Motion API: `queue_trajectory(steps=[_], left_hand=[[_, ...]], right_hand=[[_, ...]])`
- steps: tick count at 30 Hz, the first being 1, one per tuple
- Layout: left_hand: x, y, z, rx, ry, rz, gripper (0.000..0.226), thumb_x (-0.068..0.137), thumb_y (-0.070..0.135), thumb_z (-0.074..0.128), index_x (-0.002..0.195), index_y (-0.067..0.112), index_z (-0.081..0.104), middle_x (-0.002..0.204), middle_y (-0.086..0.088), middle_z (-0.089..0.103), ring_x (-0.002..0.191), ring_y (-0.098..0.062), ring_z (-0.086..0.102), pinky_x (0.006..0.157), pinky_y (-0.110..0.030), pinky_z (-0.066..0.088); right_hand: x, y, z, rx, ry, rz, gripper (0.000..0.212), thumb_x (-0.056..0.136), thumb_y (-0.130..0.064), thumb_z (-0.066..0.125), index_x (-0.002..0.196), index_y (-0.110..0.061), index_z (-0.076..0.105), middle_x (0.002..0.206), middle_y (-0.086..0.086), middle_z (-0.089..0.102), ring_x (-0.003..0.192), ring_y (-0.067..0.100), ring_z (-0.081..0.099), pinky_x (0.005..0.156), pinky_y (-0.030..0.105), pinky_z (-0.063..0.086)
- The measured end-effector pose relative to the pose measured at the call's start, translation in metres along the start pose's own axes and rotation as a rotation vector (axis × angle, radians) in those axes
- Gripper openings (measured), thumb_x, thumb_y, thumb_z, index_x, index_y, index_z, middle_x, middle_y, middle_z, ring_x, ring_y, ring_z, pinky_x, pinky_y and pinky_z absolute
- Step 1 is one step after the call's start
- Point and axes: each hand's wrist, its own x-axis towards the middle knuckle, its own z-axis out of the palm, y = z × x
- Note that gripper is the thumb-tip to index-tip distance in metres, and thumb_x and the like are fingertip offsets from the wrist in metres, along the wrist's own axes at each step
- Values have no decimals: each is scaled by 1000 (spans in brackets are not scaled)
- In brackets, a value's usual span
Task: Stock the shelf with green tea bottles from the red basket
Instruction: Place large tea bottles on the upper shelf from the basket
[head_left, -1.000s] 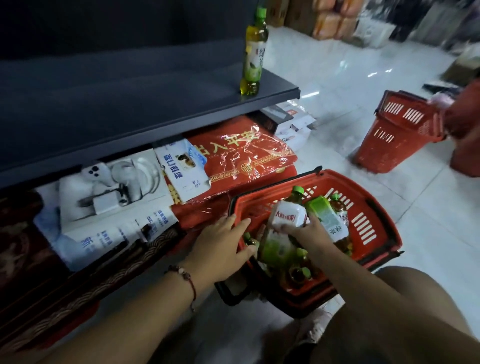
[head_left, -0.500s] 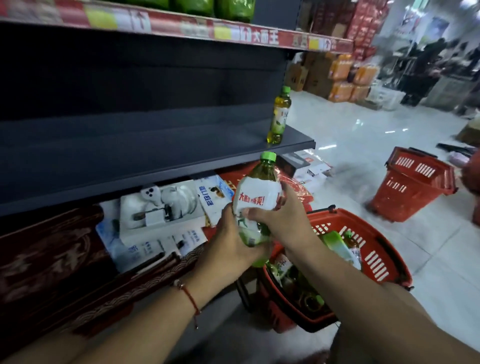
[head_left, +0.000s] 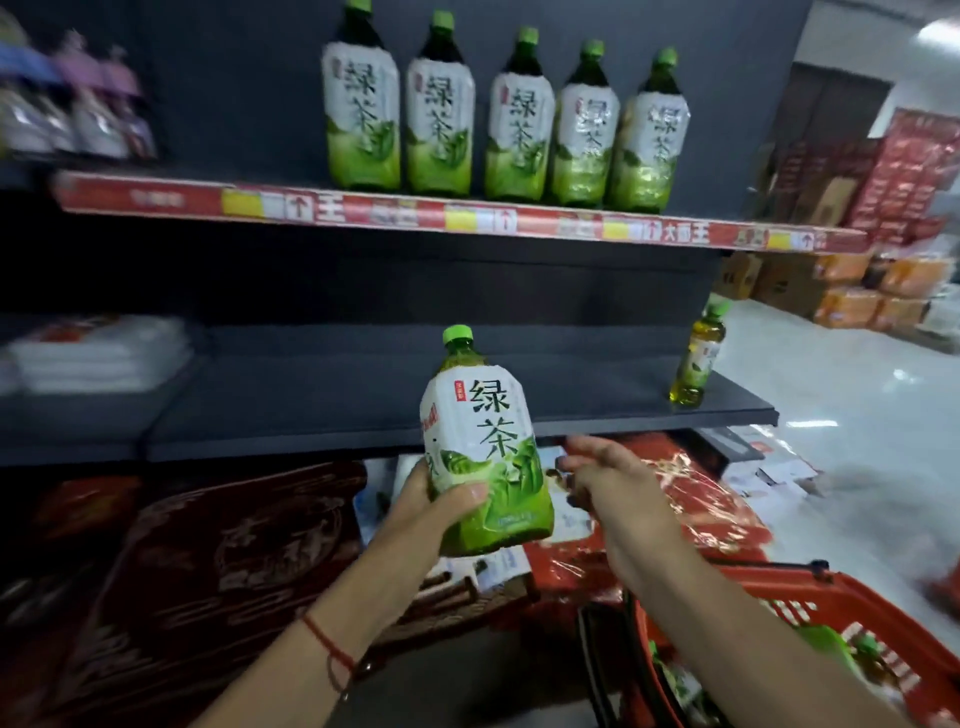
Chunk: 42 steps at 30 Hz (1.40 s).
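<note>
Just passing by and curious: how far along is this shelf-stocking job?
Partly done. Five big green tea bottles already stand on the upper shelf, and a small bottle stands on the middle shelf. The left hand holds another bottle upright; the right hand is open beside it. More bottles wait in the red basket.

Views: one only, head-worn, so nothing shared.
Facing: forward, slightly down, onto the shelf (head_left: 467, 410).
Nearness: close; both forearms reach in from the bottom edge.
Lens: wide-angle, edges bent and blurred.
</note>
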Motion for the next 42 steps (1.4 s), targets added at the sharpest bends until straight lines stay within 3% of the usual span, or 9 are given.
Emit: queue_trajectory(steps=[3, 14, 18, 24, 26, 29, 35, 39, 42], left_hand=[[-13, 31, -16, 28, -28, 63, 62, 69, 27, 76, 126, 26, 52, 113, 4, 75, 105, -20, 71, 82, -32, 59], [-18, 172, -71, 266, 103, 231, 116, 47, 63, 91, 142, 27, 37, 128, 3, 67, 113, -19, 68, 98, -44, 53], [-6, 228, -91, 440, 183, 311, 104, 52, 59, 85, 138, 24, 39, 124, 3, 66, 105, -6, 69, 89, -29, 56], [26, 302, -130, 711, 238, 438, 71, 62, 46, 90, 124, 28, 60, 110, 15, 74, 101, -3, 70, 90, -27, 55], [47, 320, -144, 743, 279, 457, 68, 63, 38, 91, 122, 27, 60, 107, 14, 75, 98, -3, 71, 87, -27, 56], [84, 341, -164, 793, 325, 474, 68, 64, 34, 93, 123, 27, 61, 109, 12, 74, 100, -5, 70, 90, -31, 57], [152, 354, -192, 814, 344, 469, 54, 70, 18, 90, 114, 29, 61, 99, 18, 71, 96, 1, 65, 71, -9, 48], [189, 349, -210, 823, 303, 416, 51, 72, 16, 89, 116, 25, 64, 106, 12, 73, 99, -4, 67, 78, -12, 51], [206, 348, -216, 826, 276, 395, 56, 75, 19, 87, 126, 24, 63, 115, 10, 71, 104, -4, 66, 80, -12, 50]], right_hand=[[-9, -17, 36, 3, -175, -8, 34, 90, 9, 46, 109, -9, 68, 97, 12, 76, 91, 26, 70, 83, 41, 58], [-27, -126, 126, 44, -575, -219, 28, 101, -21, 50, 110, -16, 76, 106, 1, 76, 102, 19, 72, 96, 43, 54], [-15, -168, 163, 81, -600, -302, 24, 101, -16, 53, 110, -16, 75, 107, -2, 76, 103, 12, 71, 93, 32, 54], [14, -223, 215, 43, -605, -375, 23, 101, -10, 53, 99, -24, 71, 96, -13, 73, 88, -2, 69, 69, 11, 52], [28, -238, 235, 49, -610, -376, 25, 101, -7, 50, 105, -21, 70, 99, -10, 73, 85, 0, 68, 67, 11, 53], [48, -257, 260, 34, -575, -379, 34, 102, -2, 45, 87, -24, 67, 88, -11, 70, 84, 6, 66, 72, 19, 55], [108, -268, 318, -102, -455, -394, 38, 98, -1, 43, 120, -18, 70, 113, 0, 70, 103, 20, 66, 90, 34, 56], [143, -257, 343, -147, -408, -328, 33, 97, -5, 45, 113, -17, 70, 110, 2, 70, 99, 20, 64, 87, 33, 56], [159, -249, 356, -152, -381, -331, 31, 96, -9, 48, 119, -16, 67, 113, 3, 68, 105, 24, 62, 98, 40, 52]])
